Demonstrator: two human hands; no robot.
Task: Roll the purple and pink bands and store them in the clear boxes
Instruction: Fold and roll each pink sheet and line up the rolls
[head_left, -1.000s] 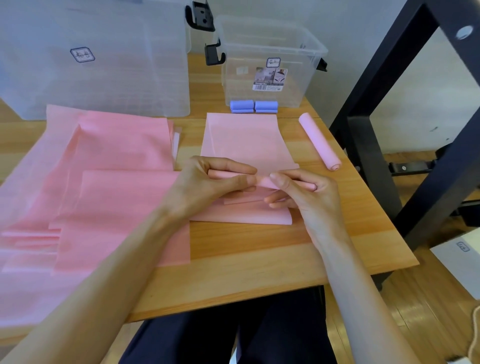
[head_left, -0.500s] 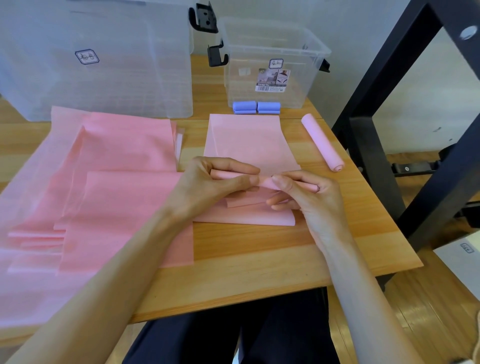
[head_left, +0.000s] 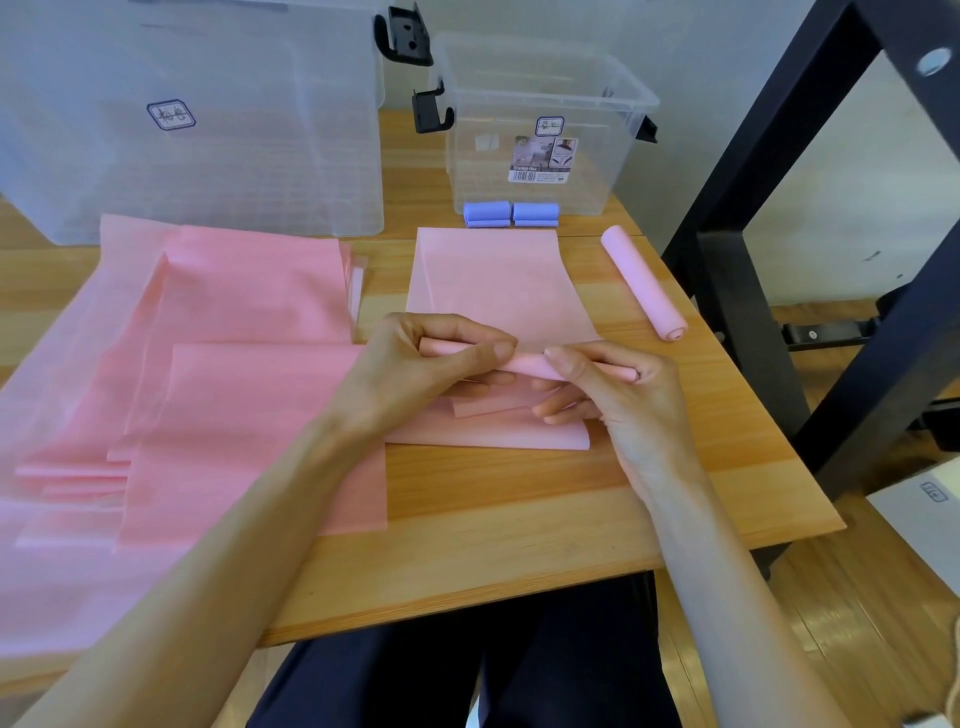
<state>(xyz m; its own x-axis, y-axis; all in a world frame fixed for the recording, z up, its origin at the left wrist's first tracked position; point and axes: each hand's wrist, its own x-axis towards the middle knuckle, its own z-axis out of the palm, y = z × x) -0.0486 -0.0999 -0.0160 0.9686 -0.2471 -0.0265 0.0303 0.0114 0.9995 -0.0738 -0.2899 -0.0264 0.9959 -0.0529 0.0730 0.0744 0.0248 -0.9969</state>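
Note:
A pale pink band lies flat on the wooden table, its near end wound into a thin roll. My left hand and my right hand both pinch that roll, one at each side. A finished pink roll lies to the right. Two purple rolls sit in front of the small clear box. A big clear box stands at the back left.
A stack of flat pink bands covers the left half of the table. A black metal frame rises at the table's right edge. My dark-trousered lap shows below the near edge.
Both hands stay pinched on the thin pink roll; the roll has barely turned. The camera view shifted slightly.

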